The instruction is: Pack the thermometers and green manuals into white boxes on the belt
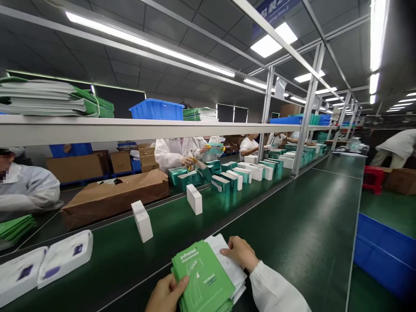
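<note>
My left hand grips a stack of green "Infrared thermometer" booklets at its lower left corner, thumb on the cover. My right hand rests on white printed leaflets that poke out from behind the green stack, fingers curled on their top edge. Both hands are at the near edge of the dark green conveyor belt.
Two white boxes stand upright on the belt; white trays lie at left. A brown carton and teal-white boxes sit beyond. People in white coats work opposite. Blue bin at right.
</note>
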Available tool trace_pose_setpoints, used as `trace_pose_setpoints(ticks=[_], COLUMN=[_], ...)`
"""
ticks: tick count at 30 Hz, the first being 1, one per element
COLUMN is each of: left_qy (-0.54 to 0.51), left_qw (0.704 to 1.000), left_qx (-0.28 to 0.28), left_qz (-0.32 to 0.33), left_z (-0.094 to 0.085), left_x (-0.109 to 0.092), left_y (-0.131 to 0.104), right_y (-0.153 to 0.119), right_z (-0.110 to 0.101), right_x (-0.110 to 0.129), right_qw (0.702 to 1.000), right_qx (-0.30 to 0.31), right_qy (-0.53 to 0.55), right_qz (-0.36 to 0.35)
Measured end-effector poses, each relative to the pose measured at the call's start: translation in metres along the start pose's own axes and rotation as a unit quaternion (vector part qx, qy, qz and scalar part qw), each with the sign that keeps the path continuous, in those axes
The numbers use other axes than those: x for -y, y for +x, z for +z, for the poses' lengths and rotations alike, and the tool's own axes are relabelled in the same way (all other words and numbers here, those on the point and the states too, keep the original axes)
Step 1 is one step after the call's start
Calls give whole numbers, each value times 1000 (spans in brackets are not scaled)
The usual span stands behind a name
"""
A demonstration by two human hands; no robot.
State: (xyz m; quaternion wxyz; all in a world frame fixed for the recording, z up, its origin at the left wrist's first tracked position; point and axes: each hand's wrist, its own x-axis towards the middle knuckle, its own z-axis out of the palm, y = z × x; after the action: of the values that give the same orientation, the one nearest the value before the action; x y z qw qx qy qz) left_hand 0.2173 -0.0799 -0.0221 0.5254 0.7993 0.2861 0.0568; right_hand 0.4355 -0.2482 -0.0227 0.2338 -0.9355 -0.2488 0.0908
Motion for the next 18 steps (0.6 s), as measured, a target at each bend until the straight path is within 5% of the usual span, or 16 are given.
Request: trace_pose_setpoints(ticks=[3, 9, 15, 18], left_qy=[-95, -147, -306, -387], left_qw=[994, 988, 933, 897], left_qx=[51, 54, -155, -190], left_qz=[-27, 2, -106, -102], left_z=[-1, -20, -48, -51], left_x=[2, -8, 0, 3], left_y=[5, -9, -21, -30], right_y=[1, -8, -15, -18], right_z=[-2, -10, -46, -57], right_x=[-2, 4, 16, 47], right_qw=[1000, 997, 995, 988], right_qx=[-19, -49, -87, -69], right_qy=[-18, -59, 14, 80], right_qz=[-7, -23, -50, -117])
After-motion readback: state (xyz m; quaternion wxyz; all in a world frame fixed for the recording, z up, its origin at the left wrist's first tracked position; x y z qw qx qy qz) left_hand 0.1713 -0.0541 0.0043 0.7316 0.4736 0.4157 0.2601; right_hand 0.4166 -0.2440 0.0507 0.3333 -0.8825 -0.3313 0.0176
